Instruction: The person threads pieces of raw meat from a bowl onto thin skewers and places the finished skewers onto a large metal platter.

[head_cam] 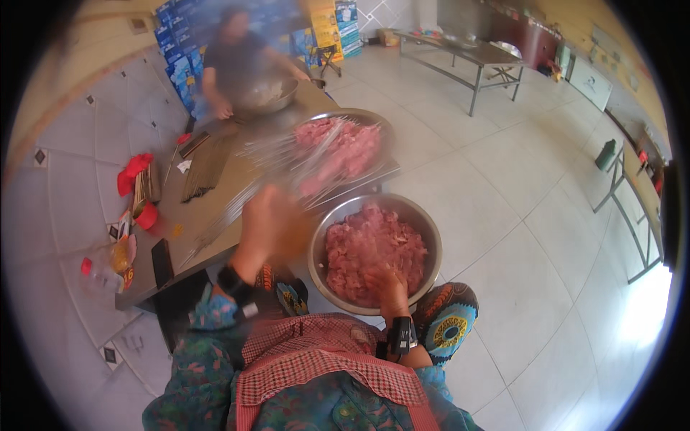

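My right hand (387, 281) rests in the cut raw meat (372, 242) in a metal bowl (434, 242) between my feet. Its fingers are partly sunk in the meat, so their grip does not show. My left hand (272, 218) is raised over the table edge, left of the bowl, and is badly blurred; whether it holds anything cannot be told. Just beyond it, many thin metal skewers (237, 202) lie fanned over the table and across a second metal bowl (385, 126) of meat (345, 151). A bundle of skewers (207, 169) lies farther left.
The brown table (215, 237) bears a dark phone-like object (161, 263), a red cup (145, 214) and a clear bottle (102, 277). Across it a person (237, 59) sits by another large bowl (269, 99). Stacked cartons (326, 27) and a long table (463, 51) are farther back.
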Demonstrator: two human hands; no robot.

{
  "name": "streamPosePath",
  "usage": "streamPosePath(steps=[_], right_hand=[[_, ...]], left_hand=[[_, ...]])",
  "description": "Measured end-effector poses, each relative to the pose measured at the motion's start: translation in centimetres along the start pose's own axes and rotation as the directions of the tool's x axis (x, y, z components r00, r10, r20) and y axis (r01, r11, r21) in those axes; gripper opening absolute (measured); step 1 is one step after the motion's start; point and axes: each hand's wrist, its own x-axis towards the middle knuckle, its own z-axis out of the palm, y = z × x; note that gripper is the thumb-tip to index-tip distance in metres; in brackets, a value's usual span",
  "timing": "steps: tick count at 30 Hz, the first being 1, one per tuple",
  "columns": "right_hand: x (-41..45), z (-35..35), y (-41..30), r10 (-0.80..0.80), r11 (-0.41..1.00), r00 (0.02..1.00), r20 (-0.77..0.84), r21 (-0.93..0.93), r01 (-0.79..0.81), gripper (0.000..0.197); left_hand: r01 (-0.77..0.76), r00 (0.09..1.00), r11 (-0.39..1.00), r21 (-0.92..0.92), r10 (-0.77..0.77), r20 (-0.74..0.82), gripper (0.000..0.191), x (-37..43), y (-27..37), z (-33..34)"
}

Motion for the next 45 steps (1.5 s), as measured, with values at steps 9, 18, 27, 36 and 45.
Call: streamPosePath(steps=[9,18,27,36,45], right_hand=[[0.5,-1.3,-0.2,-0.095,0.995,0.99,-0.103,-0.048,0.09,0.015],[5.0,-2.5,-0.2,-0.622,-0.18,0.72,0.307,-0.951,0.25,0.026],[6.6,-1.2,1.6,-0.449,-0.135,0.846,0.289,-0.957,0.255,0.013],[4.9,1.6,1.5,-0.499,0.055,0.797,0.34,-0.906,0.42,0.004],[4.4,-1.2,0.4,-0.542,-0.237,0.696,0.47,-0.881,0.41,0.015]], left_hand=[[0.045,0.996,0.978,0.202,-0.028,-0.088,0.023,12.2,-5.2,5.6],[-0.258,0.96,0.898,0.357,0.28,-0.009,0.02,9.9,-2.0,2.3],[0.138,0.836,0.964,-0.227,0.01,0.549,0.02,-8.7,-4.6,-1.8],[0.535,0.749,0.736,-0.416,-0.185,0.637,0.018,-13.7,-10.4,1.8],[0.692,0.618,0.645,-0.324,-0.298,0.727,0.018,-13.7,-9.0,3.2]])
